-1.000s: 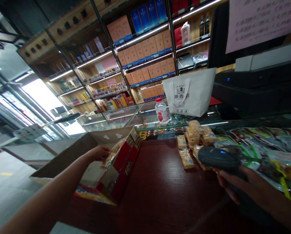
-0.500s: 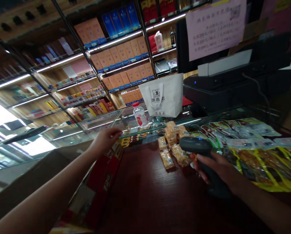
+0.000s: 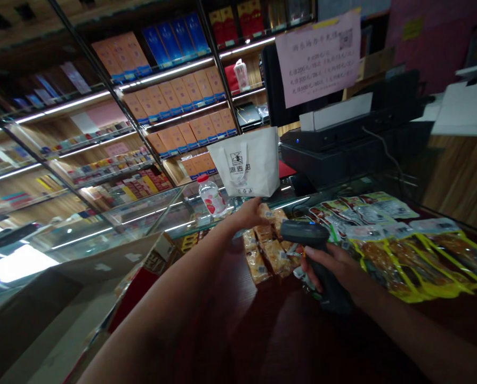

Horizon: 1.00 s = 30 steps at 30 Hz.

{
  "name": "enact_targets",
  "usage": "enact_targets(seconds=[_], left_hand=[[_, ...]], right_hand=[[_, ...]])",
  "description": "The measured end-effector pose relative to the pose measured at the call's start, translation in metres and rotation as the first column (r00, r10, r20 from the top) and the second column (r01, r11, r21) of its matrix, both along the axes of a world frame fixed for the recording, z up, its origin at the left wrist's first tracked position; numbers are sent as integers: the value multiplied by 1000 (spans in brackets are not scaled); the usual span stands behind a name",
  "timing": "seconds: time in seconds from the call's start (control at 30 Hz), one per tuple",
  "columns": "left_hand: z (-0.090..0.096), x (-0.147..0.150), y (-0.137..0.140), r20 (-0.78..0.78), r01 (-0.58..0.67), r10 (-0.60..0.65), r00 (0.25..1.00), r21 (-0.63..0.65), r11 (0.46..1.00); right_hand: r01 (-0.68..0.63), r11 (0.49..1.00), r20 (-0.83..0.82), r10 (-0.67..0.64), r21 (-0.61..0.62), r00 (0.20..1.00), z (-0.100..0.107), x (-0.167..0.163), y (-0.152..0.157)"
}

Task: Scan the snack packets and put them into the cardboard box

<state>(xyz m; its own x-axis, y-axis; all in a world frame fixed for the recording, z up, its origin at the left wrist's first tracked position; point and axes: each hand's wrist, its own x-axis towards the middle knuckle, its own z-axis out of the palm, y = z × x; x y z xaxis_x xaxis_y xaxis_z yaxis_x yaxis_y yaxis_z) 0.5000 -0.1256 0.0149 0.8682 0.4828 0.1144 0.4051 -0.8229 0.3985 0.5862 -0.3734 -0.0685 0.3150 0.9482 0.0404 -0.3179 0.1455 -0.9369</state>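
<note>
My right hand [image 3: 334, 266] is wrapped around the handle of a dark barcode scanner [image 3: 306, 233], its head pointing left over the packs. My left hand [image 3: 249, 214] reaches across to the back left of a pile of clear-wrapped pastries [image 3: 276, 256], its fingers on one of the upper wrapped pastries [image 3: 265, 212]. My own hand partly hides that grip. A small, shiny packet [image 3: 304, 280] shows just below the scanner, beside my right fingers. The pile rests on a dark red-brown counter [image 3: 238, 298].
Yellow-edged food packs [image 3: 406, 261] lie at the right. A white bag [image 3: 248, 165] and a red-capped bottle [image 3: 211, 196] stand behind the pile. An open cardboard box [image 3: 50, 298] is at the left. A dark printer-like machine [image 3: 342, 144] stands at the back right.
My left hand has moved right, from above the box side to the pastry pile. My right hand still holds the scanner near the pile. The view has shifted to the right.
</note>
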Motion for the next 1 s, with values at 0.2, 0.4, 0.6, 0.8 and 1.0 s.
enact_targets(seconds=[0.2,0.4,0.6,0.8,1.0], left_hand=[[-8,-20,-21,138,-146,129,982,118,982],[-28,-71,-81,458,-133,176,872,-124,983],[-60,-93,-143,530,-12,327,782,-512,859],[-60,-98,-156,489,118,497,717,-788,604],[-57,-108,-144,385,140,628,676,-904,404]], right_hand=[[30,1000,16,-30,1,999,1,0,-1],[72,997,37,-72,-4,997,1,-3,-1],[138,987,196,-120,-81,973,6,-13,-7],[100,990,159,-83,-103,984,5,-13,-7],[100,990,59,-94,-101,994,-1,-12,-4]])
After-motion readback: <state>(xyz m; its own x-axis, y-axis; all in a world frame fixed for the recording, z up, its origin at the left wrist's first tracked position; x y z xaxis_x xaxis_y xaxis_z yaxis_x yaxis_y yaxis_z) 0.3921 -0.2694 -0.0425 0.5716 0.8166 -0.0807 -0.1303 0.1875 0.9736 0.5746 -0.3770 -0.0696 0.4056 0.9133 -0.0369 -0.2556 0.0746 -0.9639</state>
